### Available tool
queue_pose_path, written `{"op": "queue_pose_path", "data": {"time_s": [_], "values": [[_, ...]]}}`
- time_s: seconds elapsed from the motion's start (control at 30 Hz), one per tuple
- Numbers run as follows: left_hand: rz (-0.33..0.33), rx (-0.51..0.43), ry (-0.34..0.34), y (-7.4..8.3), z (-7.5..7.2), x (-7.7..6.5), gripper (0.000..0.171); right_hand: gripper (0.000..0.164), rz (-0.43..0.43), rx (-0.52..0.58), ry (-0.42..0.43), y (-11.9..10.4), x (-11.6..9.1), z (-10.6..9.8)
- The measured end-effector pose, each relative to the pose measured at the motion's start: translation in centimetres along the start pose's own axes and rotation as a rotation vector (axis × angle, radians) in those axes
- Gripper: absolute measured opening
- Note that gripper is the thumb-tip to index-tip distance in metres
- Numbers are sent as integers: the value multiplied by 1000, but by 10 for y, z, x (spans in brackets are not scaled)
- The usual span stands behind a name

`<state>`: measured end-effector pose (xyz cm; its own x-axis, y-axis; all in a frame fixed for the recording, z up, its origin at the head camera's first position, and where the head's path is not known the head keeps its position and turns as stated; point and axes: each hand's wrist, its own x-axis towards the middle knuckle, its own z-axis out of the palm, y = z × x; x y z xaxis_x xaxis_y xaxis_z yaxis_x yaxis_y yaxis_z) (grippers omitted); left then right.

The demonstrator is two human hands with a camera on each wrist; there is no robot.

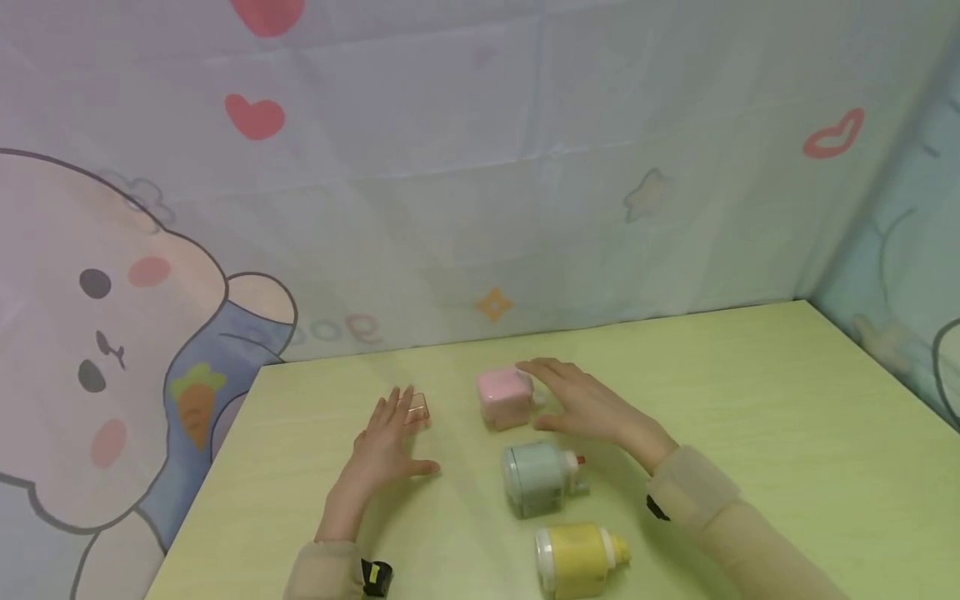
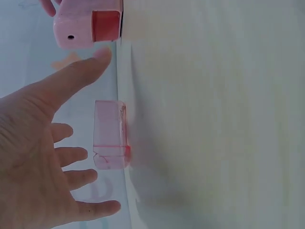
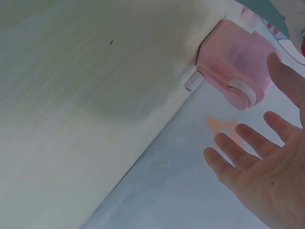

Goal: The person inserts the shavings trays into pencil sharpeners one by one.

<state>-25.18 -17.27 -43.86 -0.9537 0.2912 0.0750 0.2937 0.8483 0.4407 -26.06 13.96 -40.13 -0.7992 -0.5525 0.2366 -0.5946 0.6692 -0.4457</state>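
Note:
A pink crank pencil sharpener (image 1: 504, 393) stands on the table, with the fingers of my right hand (image 1: 588, 408) spread close along its right side. In the right wrist view those fingers are apart and hold nothing; whether the thumb touches the sharpener (image 3: 233, 59) I cannot tell. A small clear pink drawer (image 2: 109, 131) stands on the table to the left. My left hand (image 1: 381, 450) reaches beside it, thumb out and fingers extended, gripping nothing. In the left wrist view, the sharpener's front shows a reddish rectangular opening (image 2: 106, 26) and a small dark hole.
Nearer me stand a grey-green crank sharpener (image 1: 536, 477) and a yellow one (image 1: 576, 560), both with cranks to the right. A printed cloth (image 1: 450, 208) hangs behind the pale yellow table (image 1: 750, 417).

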Motion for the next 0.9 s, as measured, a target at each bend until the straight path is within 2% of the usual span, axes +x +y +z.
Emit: {"op": "queue_pose_path", "data": {"time_s": [0.13,0.3,0.47,0.63,0.73,0.9], "values": [[-12,-27,-46,-5,0,4,113,78,10,17,3,0,4,1],[-35,-44,-61,-11,-2,10,111,83,32,58,8,-3,12,4],[-45,-53,-45,-19,-4,19,110,88,32,55,0,-4,20,6],[-32,-95,-20,-26,-6,26,105,82,-3,57,-4,-4,26,9],[-35,-113,-5,-29,-6,29,103,79,-24,99,-7,-2,29,11],[-41,-121,10,-32,-4,34,100,80,-4,171,-24,2,33,17]]}}
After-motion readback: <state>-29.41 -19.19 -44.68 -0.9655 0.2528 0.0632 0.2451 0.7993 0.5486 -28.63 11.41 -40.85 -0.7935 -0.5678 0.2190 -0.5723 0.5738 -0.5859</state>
